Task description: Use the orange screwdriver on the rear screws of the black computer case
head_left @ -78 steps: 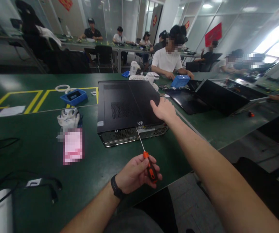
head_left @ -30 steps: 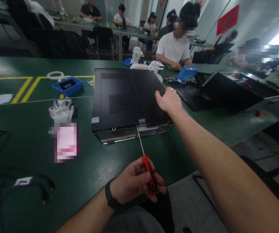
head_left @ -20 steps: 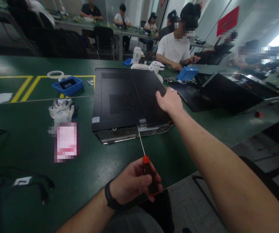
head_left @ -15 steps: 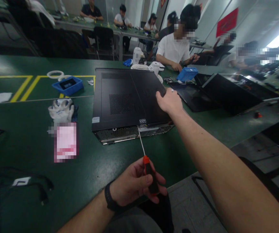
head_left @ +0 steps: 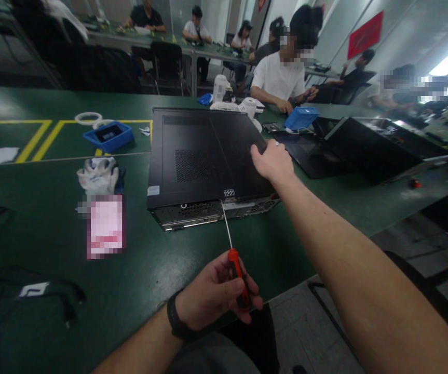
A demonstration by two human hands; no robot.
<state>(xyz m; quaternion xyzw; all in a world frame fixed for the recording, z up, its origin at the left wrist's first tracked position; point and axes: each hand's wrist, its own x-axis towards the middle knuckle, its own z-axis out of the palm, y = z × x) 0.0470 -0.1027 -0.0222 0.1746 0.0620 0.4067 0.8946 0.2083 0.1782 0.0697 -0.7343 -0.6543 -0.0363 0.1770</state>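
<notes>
A black desktop computer case [head_left: 204, 156] lies flat on the green table [head_left: 44, 223], its metal rear panel facing me. My left hand [head_left: 218, 298] is closed round the red and black handle of a long screwdriver [head_left: 234, 262]; the thin shaft points up at the case's rear edge, tip near a small checkered sticker. My right hand [head_left: 272, 162] rests on the case's right edge, fingers curled over the side of the lid.
A pair of white gloves [head_left: 98, 175] and a pink card lie left of the case. A blue tray [head_left: 109, 136] sits inside yellow floor-tape lines. Black cables [head_left: 52, 293] lie at the lower left. Other opened cases [head_left: 364, 148] and seated people fill the right and back.
My head dropped and moved closer since the oldest frame. My left hand turns the screwdriver handle slightly between frames. My right hand stays on the case's right edge.
</notes>
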